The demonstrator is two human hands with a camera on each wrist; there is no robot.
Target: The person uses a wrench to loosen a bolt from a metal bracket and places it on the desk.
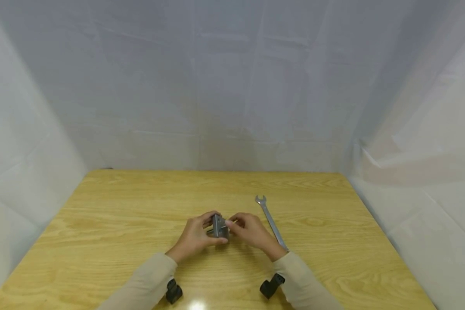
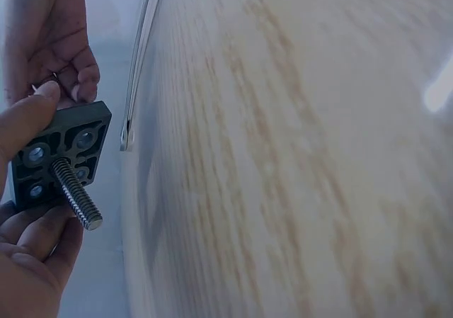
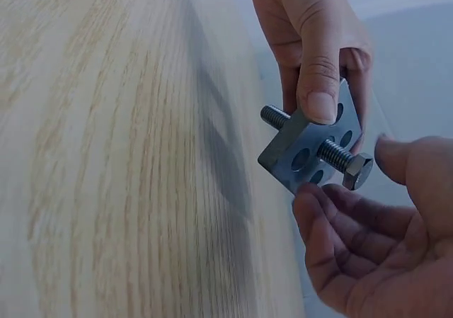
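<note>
My left hand (image 1: 195,237) grips a square grey metal plate (image 1: 219,227) by its edges, thumb on one side and fingers on the other. Round holes pierce the plate, shown in the right wrist view. Through its middle runs a hex bolt (image 3: 347,163); the head stands off one face, and the threaded end (image 2: 78,194) sticks out well past the other. Close by the bolt head is my right hand (image 1: 252,231), its thumb (image 3: 395,159) right beside the head. Its loosely bent fingers (image 3: 322,236) reach the plate's lower corner, apart from the thumb.
An open-end wrench (image 1: 270,219) lies on the wooden table (image 1: 139,202), partly behind my right wrist. White sheeting (image 1: 217,86) hangs behind the table and along both sides. Dark wrist cameras (image 1: 272,286) are strapped at both sleeves.
</note>
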